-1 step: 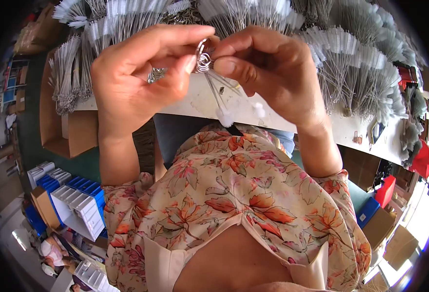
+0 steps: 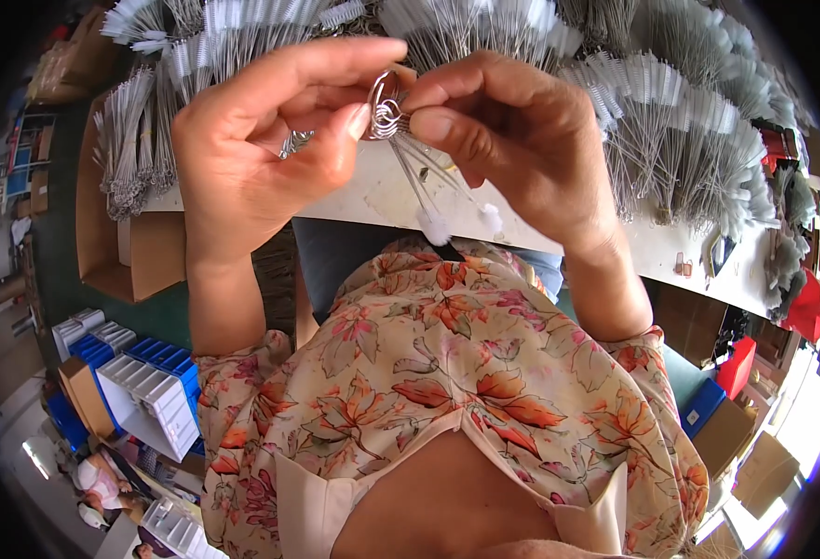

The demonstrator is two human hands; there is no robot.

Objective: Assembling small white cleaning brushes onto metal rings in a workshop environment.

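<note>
Above the near edge of the table, my left hand (image 2: 261, 154) holds a metal ring (image 2: 376, 91) between thumb and fingers, with the index finger stretched out over it. Small wire loops (image 2: 386, 119) of several thin brushes are gathered at the ring. My right hand (image 2: 535, 149) is closed in a pinch right beside these loops; its thumb and fingertips press on the brush wires, partly hiding them. From there the wire stems (image 2: 415, 179) hang down toward me and end in white bristle tufts (image 2: 435, 227).
Dense bundles of wire brushes with white bristles (image 2: 652, 88) line the far side of the white table (image 2: 363, 196). More bundles (image 2: 135, 130) stand at the left, by an open cardboard box (image 2: 154, 256). White and blue plastic bins (image 2: 149, 401) sit at the lower left.
My left hand has shifted slightly up and left, its index finger lifting a little. The ring has tilted, and the hanging brush tufts have swung slightly.
</note>
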